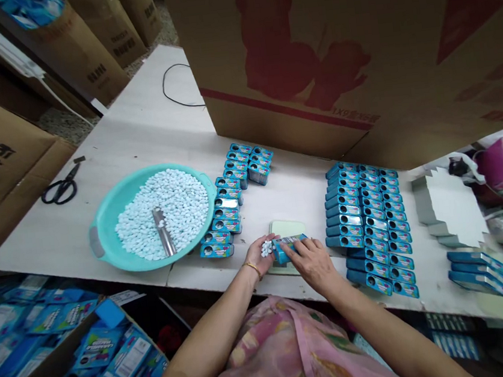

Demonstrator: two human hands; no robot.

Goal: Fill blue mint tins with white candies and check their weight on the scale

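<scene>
My left hand is cupped palm up, with a small heap of pale candies in it. My right hand grips a small blue candy box, tipped on its side with one end at the left palm. Below the box lies a pale green flat plate, partly covered by the hands. A turquoise basin to the left holds many of the same candies, with a metal scoop lying in them. Several upright blue boxes stand in rows between basin and hands.
More blue boxes fill rows on the right, near a few flat boxes and a grey-white stepped card piece. A big carton towers at the back. Black scissors lie far left; a carton of blue packages sits below.
</scene>
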